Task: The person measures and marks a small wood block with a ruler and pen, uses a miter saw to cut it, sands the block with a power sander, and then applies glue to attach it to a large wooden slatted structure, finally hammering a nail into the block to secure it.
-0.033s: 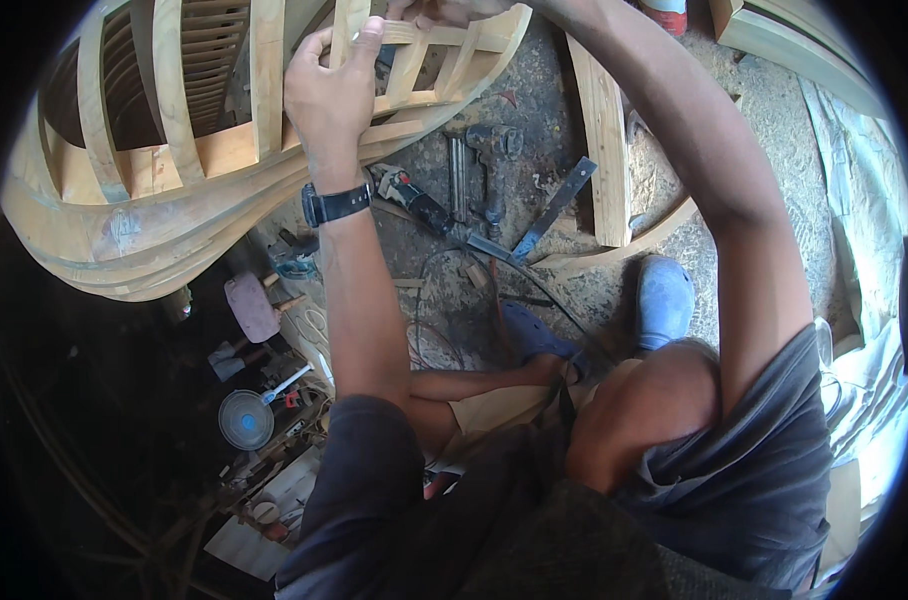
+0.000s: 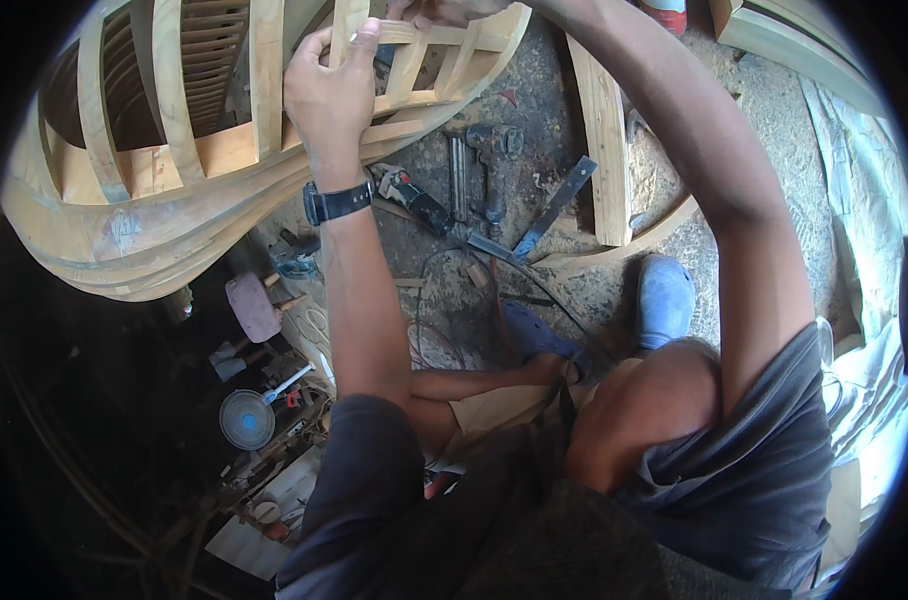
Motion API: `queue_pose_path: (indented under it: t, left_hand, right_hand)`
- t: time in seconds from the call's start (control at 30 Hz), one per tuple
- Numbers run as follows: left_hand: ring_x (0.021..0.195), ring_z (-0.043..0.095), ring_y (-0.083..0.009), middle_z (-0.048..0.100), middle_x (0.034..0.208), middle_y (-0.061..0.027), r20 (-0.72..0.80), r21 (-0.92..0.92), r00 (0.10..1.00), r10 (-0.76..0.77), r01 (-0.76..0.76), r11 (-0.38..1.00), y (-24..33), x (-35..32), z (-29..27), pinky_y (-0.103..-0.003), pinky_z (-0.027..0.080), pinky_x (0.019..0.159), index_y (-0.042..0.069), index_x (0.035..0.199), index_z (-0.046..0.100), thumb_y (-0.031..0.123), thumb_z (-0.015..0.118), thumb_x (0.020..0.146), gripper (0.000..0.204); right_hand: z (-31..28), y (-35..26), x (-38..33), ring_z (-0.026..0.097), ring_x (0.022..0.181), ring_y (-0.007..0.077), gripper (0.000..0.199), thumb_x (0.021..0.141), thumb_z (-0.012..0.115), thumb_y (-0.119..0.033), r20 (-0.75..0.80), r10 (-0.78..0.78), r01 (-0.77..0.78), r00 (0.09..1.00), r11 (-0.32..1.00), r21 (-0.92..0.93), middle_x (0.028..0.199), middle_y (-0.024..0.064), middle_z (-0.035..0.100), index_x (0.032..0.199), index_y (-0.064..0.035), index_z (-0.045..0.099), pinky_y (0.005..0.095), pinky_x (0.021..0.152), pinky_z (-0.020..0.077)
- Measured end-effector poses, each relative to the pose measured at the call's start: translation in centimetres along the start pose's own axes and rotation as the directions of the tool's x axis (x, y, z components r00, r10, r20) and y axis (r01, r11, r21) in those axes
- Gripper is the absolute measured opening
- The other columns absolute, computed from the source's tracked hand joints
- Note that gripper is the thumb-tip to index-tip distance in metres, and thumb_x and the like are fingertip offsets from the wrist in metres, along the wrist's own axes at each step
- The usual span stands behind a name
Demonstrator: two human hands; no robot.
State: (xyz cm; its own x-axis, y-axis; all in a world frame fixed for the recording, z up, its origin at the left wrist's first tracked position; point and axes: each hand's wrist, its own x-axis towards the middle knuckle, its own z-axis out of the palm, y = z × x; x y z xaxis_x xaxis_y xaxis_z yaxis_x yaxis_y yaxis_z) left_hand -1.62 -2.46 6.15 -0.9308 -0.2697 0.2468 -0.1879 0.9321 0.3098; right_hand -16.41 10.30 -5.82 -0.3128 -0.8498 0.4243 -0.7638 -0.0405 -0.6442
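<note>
The curved wooden frame of a boat hull (image 2: pixel 139 225) fills the upper left, with upright ribs along it. My left hand (image 2: pixel 329 100), wearing a black watch, is closed on one pale wooden rib (image 2: pixel 350 25), its thumb pressed along the rib's side. At the top edge is my right hand (image 2: pixel 452 10), partly cut off by the picture. Its fingers curl beside a thin wooden strip (image 2: pixel 399 35) near the hull's pointed end. What they hold is hidden.
On the dusty floor lie a red-and-black power tool (image 2: pixel 414 200), a drill-like tool (image 2: pixel 494 165), a dark flat metal bar (image 2: pixel 554 210) and a wooden plank (image 2: pixel 602 150). A cable (image 2: pixel 544 280) runs towards my legs. Lower left stands a round fan-like object (image 2: pixel 246 420).
</note>
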Motion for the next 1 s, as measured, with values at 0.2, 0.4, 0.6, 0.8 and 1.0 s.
queue_pose_path:
  t: [0.2,0.4,0.6,0.8,1.0]
  left_hand:
    - [0.088,0.072,-0.0390,0.074,0.092,-0.0247,-0.105,0.117,0.988,0.114,-0.102,0.988,-0.3,-0.4,1.0,-0.045,0.054,0.084,-0.002,0.102,0.075,0.038,0.078,0.088,0.042]
    - [0.091,0.073,-0.0345,0.076,0.097,-0.0215,-0.116,0.255,0.986,0.119,-0.087,0.963,-0.8,-0.3,1.1,-0.043,0.054,0.086,-0.001,0.109,0.076,0.048,0.077,0.089,0.053]
    - [0.089,0.073,-0.0329,0.076,0.094,-0.0202,-0.006,0.182,0.992,0.125,-0.122,0.976,-0.7,-0.1,0.0,-0.042,0.054,0.084,0.000,0.108,0.076,0.048,0.078,0.088,0.052]
    - [0.084,0.072,-0.0316,0.075,0.091,-0.0197,0.029,0.229,0.994,0.109,-0.112,0.967,-1.1,-0.7,-0.4,-0.041,0.054,0.081,0.001,0.104,0.076,0.042,0.080,0.087,0.045]
    - [0.082,0.071,-0.0325,0.075,0.088,-0.0201,-0.023,0.248,0.997,0.069,-0.061,0.967,-1.2,-0.8,0.2,-0.041,0.054,0.080,0.000,0.099,0.076,0.036,0.081,0.085,0.039]
  right_hand:
    - [1.0,-0.6,-0.1,0.068,0.092,0.0415,0.019,0.083,0.062,-0.010,-0.073,-0.012,0.008,0.997,0.998,-0.060,0.091,0.0218,0.072,0.097,-0.0023,0.072,0.0479,0.081,0.0532]
    - [1.4,-1.0,0.2,0.066,0.093,0.0442,0.016,0.083,0.064,-0.012,-0.133,-0.041,0.022,0.990,0.990,-0.142,0.091,0.0220,0.071,0.095,-0.0023,0.070,0.0495,0.081,0.0527]
    - [0.6,0.4,-0.2,0.067,0.093,0.0429,0.019,0.081,0.065,-0.013,-0.081,-0.008,0.005,0.997,0.999,-0.041,0.092,0.0219,0.071,0.096,-0.0025,0.070,0.0492,0.080,0.0523]
    - [1.5,-2.0,0.1,0.069,0.089,0.0409,0.017,0.078,0.067,-0.014,-0.154,0.059,-0.083,0.986,0.985,-0.151,0.089,0.0191,0.072,0.092,-0.0041,0.071,0.0491,0.077,0.0543]
    - [0.8,-3.6,-0.3,0.071,0.091,0.0394,0.020,0.076,0.068,-0.013,-0.102,0.209,-0.216,0.973,0.974,-0.063,0.088,0.0176,0.073,0.094,-0.0072,0.074,0.0489,0.075,0.0552]
